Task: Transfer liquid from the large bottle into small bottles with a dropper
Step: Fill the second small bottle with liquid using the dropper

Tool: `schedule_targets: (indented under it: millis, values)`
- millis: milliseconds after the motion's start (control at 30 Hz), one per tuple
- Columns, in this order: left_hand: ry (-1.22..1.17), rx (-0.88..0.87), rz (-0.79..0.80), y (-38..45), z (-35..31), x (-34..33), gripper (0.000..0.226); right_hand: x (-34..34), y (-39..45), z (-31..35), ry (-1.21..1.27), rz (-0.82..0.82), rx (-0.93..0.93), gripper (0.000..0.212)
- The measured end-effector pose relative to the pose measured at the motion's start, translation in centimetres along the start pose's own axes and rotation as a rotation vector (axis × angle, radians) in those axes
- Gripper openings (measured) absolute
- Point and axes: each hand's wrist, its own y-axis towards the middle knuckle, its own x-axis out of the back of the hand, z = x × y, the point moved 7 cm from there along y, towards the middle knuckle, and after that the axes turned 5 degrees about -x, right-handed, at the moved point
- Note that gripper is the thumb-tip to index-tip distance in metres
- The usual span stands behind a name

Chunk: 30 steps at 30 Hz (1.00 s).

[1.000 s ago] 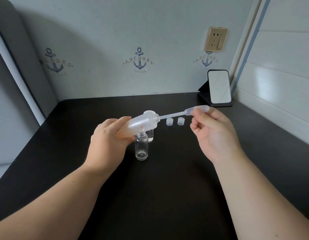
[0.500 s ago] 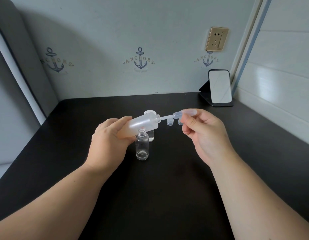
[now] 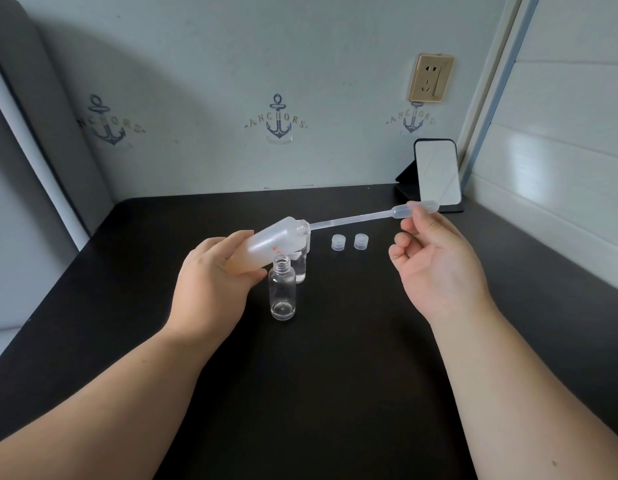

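The left hand [image 3: 210, 282] holds the large bottle [image 3: 269, 244] with the fingers wrapped around its lower part. The bottle is tilted, and its open mouth points toward 2 o'clock. The right hand [image 3: 435, 268] pinches the bulb of the dropper [image 3: 369, 216] between the thumb and the first finger, while the other fingers are loosely curled. The thin tip of the dropper is at the mouth of the large bottle; I cannot tell how deep it goes inside. Just below the large bottle, at 6 o'clock from its middle, an open small bottle [image 3: 282, 292] stands upright on the black table [image 3: 318, 393]. A second small bottle [image 3: 300, 268] stands just behind it, partly hidden. Two small caps [image 3: 349, 242] lie on the table at 3 o'clock from the large bottle, near each other.
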Motion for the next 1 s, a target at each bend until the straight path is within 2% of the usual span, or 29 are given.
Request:
schedule_targets:
  millis: [233,367,500,700,900,1000]
  values:
    - [-0.043,0.036,-0.023,0.0,0.2,0.3,0.051,1.3,0.5,0.0,0.122,-0.095,-0.022,0.017]
    - [-0.087,0.041,-0.027,0.0,0.2,0.4,0.045,1.5,0.5,0.2,0.191,-0.122,-0.007,0.012]
    - [-0.153,0.069,-0.033,0.0,0.2,0.6,0.033,1.5,0.4,0.7,0.247,-0.113,0.023,0.029]
    - [-0.245,0.139,-0.033,-0.1,0.6,0.4,0.028,1.1,0.3,0.6,0.242,-0.083,0.006,0.028]
    - [-0.257,0.200,-0.030,-0.1,1.3,0.1,0.039,1.0,0.5,0.3,0.212,-0.097,-0.013,0.012]
    - [-0.252,0.206,-0.016,0.0,1.3,-0.1,0.047,1.0,0.6,0.2,0.202,-0.091,-0.016,0.018]
